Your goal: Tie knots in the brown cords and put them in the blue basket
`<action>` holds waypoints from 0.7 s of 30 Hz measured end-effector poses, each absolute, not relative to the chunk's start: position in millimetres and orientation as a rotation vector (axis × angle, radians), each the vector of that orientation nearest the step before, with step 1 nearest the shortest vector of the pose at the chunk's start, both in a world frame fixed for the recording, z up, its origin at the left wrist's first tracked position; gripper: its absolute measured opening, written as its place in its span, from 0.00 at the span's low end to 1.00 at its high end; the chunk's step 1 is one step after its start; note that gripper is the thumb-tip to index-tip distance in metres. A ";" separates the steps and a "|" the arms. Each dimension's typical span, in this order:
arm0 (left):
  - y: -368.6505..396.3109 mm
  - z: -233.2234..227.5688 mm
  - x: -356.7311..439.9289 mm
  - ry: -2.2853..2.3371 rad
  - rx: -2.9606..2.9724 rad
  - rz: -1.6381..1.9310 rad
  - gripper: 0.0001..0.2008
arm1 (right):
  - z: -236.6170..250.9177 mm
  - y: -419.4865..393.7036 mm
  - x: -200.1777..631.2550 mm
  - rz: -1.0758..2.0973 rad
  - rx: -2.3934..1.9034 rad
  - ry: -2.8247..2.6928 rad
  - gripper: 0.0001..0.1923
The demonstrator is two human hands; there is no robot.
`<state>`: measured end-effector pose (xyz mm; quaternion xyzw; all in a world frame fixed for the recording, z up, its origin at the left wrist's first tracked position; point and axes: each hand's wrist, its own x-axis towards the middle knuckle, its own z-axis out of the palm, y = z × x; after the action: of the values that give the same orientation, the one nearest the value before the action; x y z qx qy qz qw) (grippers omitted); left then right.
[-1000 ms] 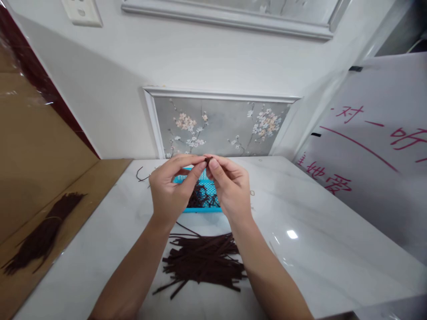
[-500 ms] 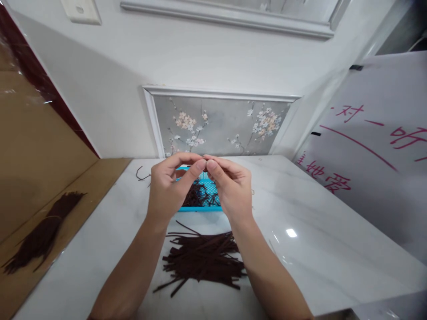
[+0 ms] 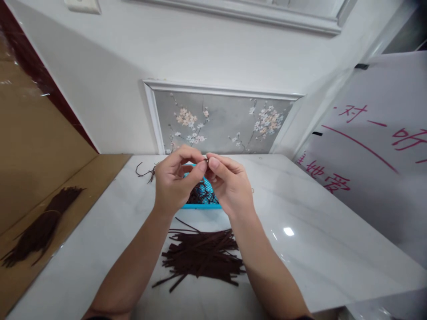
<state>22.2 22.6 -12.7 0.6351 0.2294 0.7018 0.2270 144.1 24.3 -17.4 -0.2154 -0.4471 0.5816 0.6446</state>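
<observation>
A white marble-look table stands against a pale wall, where a framed panel of painted blossom sits just above the table's far edge. Taking the blue plastic basket at the middle of the table as the mark: a loose pile of dark brown strips lies on the near side of it, a few stray strips lie at its far left, a bundle of the same strips rests on brown board well to its left, and a white sheet with red handwriting leans to its right. More brown strips fill the basket.

Both forearms come up from the lower edge and meet above the basket. The left hand and right hand are raised with fingers curled, thumbs and forefingers pressed tip to tip. Between those tips a small dark strip piece is pinched, just above the basket's far rim; each grip is narrow and closed on it, and little of the piece shows.

Against the picture half a second ago, the hands sit slightly lower and closer to the basket, the left fingers have curled in tighter, and the whole view has tipped down a little. The pile and bundle lie as they did.
</observation>
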 end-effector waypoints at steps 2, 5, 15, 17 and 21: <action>23.1 -14.6 23.2 0.588 1.773 2.004 0.04 | -15.0 23.5 145.0 1.399 -0.479 -0.980 0.08; 22.8 -15.6 22.8 0.541 1.828 2.040 0.04 | -12.2 23.2 148.7 1.454 -0.450 -0.962 0.08; 13.3 -9.3 20.1 0.795 1.809 1.843 0.07 | -15.0 26.9 152.3 1.348 -0.477 -1.090 0.09; 13.2 -9.1 18.2 0.821 1.801 1.845 0.07 | -15.8 27.9 152.3 1.339 -0.460 -1.089 0.09; 15.4 -8.3 14.0 0.848 1.774 1.787 0.08 | -16.6 28.7 153.1 1.296 -0.461 -1.083 0.08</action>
<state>14.0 15.4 -8.3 0.6482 0.3098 0.6529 0.2402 153.1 28.7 -16.6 -0.2022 -0.4750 0.5682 0.6408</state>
